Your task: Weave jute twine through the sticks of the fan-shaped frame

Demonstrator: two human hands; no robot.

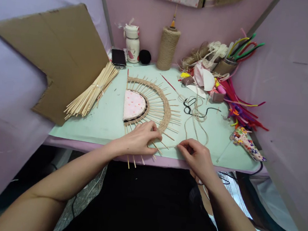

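A half-round weaving (168, 109) of thin wooden sticks and brown twine lies on the table. Its straight side faces left, and a white fabric half-circle with pink spots (134, 105), edged in black, forms its centre. My left hand (144, 138) grips the weaving's near end, thumb and forefinger curved around the stick ends; its other fingers are partly hidden. To the right, my right hand (195, 153) pinches a strand of twine (169, 147) that runs taut toward the sticks. Loose twine (195, 116) lies in loops beyond that hand.
A stick bundle (92, 93) leans by cardboard (58, 52) at left. Behind stand a bottle (132, 44) and a twine cone (168, 48). Pipe cleaners (243, 111), a tool cup (226, 66) and a patterned glue gun (248, 143) are at right.
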